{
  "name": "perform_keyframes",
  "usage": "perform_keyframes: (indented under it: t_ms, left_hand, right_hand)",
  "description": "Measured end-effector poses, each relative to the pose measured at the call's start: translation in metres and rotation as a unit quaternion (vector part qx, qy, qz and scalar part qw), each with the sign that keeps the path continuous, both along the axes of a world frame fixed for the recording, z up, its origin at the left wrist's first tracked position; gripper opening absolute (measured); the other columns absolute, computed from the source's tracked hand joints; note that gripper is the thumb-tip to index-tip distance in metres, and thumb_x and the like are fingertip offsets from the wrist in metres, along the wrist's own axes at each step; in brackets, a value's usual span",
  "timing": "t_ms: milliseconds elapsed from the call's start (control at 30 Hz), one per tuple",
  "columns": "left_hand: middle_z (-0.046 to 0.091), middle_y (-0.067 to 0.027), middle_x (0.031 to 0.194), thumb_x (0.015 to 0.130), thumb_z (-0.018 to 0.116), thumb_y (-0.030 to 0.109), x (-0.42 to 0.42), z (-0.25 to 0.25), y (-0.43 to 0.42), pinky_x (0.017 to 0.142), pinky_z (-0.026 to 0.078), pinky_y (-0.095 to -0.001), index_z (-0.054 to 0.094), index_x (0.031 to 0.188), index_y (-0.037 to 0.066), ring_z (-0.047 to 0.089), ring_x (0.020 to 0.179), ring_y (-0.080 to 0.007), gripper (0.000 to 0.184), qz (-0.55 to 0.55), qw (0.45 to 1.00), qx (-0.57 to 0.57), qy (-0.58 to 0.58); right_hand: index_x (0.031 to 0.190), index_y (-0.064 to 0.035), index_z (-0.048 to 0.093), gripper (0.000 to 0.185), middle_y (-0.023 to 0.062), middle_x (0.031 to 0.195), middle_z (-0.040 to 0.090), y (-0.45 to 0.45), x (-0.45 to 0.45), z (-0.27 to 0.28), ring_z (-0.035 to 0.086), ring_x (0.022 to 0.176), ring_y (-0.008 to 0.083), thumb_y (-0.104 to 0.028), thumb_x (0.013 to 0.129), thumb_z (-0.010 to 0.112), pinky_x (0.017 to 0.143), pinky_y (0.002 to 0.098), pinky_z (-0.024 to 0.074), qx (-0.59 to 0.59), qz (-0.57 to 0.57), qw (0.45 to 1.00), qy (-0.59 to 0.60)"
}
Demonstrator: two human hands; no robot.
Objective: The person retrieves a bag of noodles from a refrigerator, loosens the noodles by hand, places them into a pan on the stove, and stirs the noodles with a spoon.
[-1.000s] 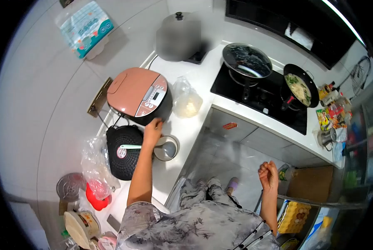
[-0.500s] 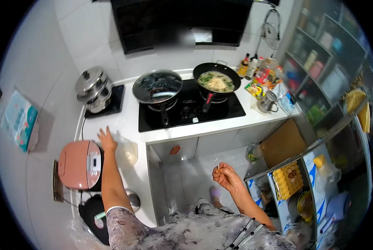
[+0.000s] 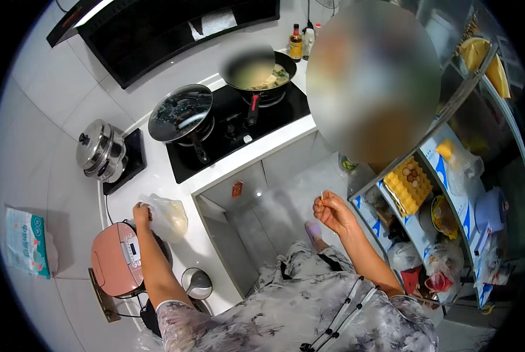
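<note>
My left hand (image 3: 143,213) is closed on the upper edge of a clear plastic bag (image 3: 172,219). Something pale yellow sits inside this bag on the white counter (image 3: 151,176). Just below that hand stands a pink rice cooker (image 3: 114,258). My right hand (image 3: 335,212) is raised over the floor, its fingers pinched on a small, pale, thin piece (image 3: 321,195) too small to name. On the black stove (image 3: 224,130) are a pan with a glass lid (image 3: 183,111) and a wok (image 3: 285,64) of food, partly blurred.
A steel pot (image 3: 103,154) stands at the counter's far left, and a steel bowl (image 3: 196,284) near its front. To my right, shelves hold a yellow egg tray (image 3: 398,186) and bags. Sauce bottles (image 3: 296,44) stand behind the stove. A large blurred patch hides the right corner.
My view has turned to the right and tilted. My left hand, spread beside the bag before, has closed on its edge. My right hand keeps its pinch.
</note>
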State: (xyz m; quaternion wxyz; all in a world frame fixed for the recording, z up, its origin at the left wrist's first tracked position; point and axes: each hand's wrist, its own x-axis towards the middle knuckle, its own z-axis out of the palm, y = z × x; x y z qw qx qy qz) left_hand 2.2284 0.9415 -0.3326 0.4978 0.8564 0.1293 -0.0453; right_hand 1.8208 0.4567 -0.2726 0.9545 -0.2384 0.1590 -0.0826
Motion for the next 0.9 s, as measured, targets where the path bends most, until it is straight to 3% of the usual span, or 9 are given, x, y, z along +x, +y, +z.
perform_keyframes:
  t_ms: [33,100,233,333,367,433,600,733,900]
  left_hand:
    - [0.043,-0.0012,0.05,0.082,0.052,0.011,-0.009,0.015,-0.009,0.031,0.031,-0.0274,0.055,0.089,0.002,0.039,0.035,-0.0115,0.012,0.027,0.997,-0.066,-0.035]
    - [0.037,0.0016,0.048,0.084,0.047,0.01,-0.026,0.044,-0.023,0.031,0.027,-0.0256,0.058,0.085,0.006,0.033,0.034,-0.0081,0.012,0.027,0.994,-0.082,-0.073]
    - [0.034,0.0058,0.046,0.082,0.041,0.005,-0.023,0.064,-0.017,0.033,0.02,-0.0221,0.059,0.083,0.01,0.027,0.035,-0.0047,0.02,-0.084,0.985,-0.056,-0.14]
    - [0.034,0.0081,0.047,0.087,0.052,0.013,-0.073,0.126,-0.06,0.034,0.016,-0.0204,0.055,0.077,0.01,0.026,0.036,-0.0019,0.011,-0.13,0.979,-0.066,-0.14]
    - [0.034,0.0087,0.048,0.087,0.052,0.013,-0.062,0.116,-0.057,0.036,0.015,-0.02,0.054,0.076,0.01,0.025,0.038,-0.0007,0.012,-0.185,0.963,-0.094,-0.172]
    - [0.036,0.0094,0.054,0.089,0.051,0.018,-0.111,0.164,-0.09,0.035,0.015,-0.019,0.052,0.075,0.014,0.025,0.039,0.0008,0.014,-0.237,0.959,-0.058,-0.141]
    - [0.036,0.0082,0.056,0.09,0.052,0.016,-0.202,0.225,-0.16,0.039,0.014,-0.0192,0.049,0.073,0.008,0.025,0.043,0.0005,0.019,-0.334,0.928,-0.075,-0.147]
    - [0.036,0.0073,0.058,0.087,0.056,0.018,-0.269,0.237,-0.214,0.042,0.017,-0.0191,0.05,0.072,0.007,0.029,0.047,-0.0006,0.019,-0.45,0.878,-0.1,-0.128]
    - [0.051,0.0032,0.065,0.084,0.061,0.014,-0.375,0.247,-0.296,0.044,0.021,-0.0184,0.052,0.074,0.004,0.032,0.051,-0.0014,0.017,-0.63,0.764,-0.137,-0.04]
  right_hand:
    - [0.074,-0.0075,0.049,0.008,0.009,0.077,0.056,0.001,-0.003,0.0,0.055,0.071,0.0182,-0.003,0.08,0.053,0.061,0.0283,0.0447,0.001,-0.007,1.0,0.003]
    - [0.074,-0.0075,0.049,0.008,0.0086,0.077,0.056,0.004,-0.01,0.0,0.054,0.071,0.0179,-0.003,0.08,0.052,0.061,0.0282,0.0444,-0.006,-0.019,1.0,0.001]
    - [0.077,-0.0067,0.051,0.007,0.008,0.076,0.056,0.009,-0.032,0.005,0.054,0.069,0.0168,-0.001,0.08,0.053,0.06,0.027,0.0444,-0.006,-0.056,0.998,0.004]
    - [0.078,-0.0064,0.051,0.007,0.0086,0.076,0.057,0.011,-0.052,0.009,0.055,0.069,0.0171,-0.001,0.08,0.055,0.061,0.0278,0.0467,-0.01,-0.084,0.996,-0.006]
    - [0.078,-0.0064,0.051,0.007,0.0088,0.077,0.057,0.011,-0.059,0.012,0.056,0.069,0.0173,-0.001,0.081,0.055,0.061,0.0283,0.0474,-0.011,-0.093,0.996,0.002]
    - [0.078,-0.0065,0.051,0.007,0.0088,0.078,0.058,0.012,-0.075,0.01,0.057,0.069,0.0174,-0.002,0.081,0.055,0.062,0.0289,0.0485,-0.016,-0.118,0.993,-0.004]
    - [0.08,-0.0068,0.051,0.008,0.0074,0.079,0.059,0.009,-0.118,0.014,0.057,0.07,0.0162,-0.004,0.082,0.058,0.062,0.0287,0.0486,-0.046,-0.171,0.984,-0.002]
    - [0.082,-0.0071,0.051,0.01,0.0065,0.079,0.059,0.002,-0.17,0.02,0.058,0.071,0.0151,-0.006,0.082,0.06,0.063,0.0285,0.0487,-0.067,-0.23,0.971,-0.01]
    - [0.083,-0.0069,0.05,0.011,0.0062,0.079,0.059,-0.009,-0.283,0.031,0.058,0.071,0.0153,-0.005,0.082,0.061,0.063,0.0285,0.0484,-0.106,-0.345,0.932,-0.032]
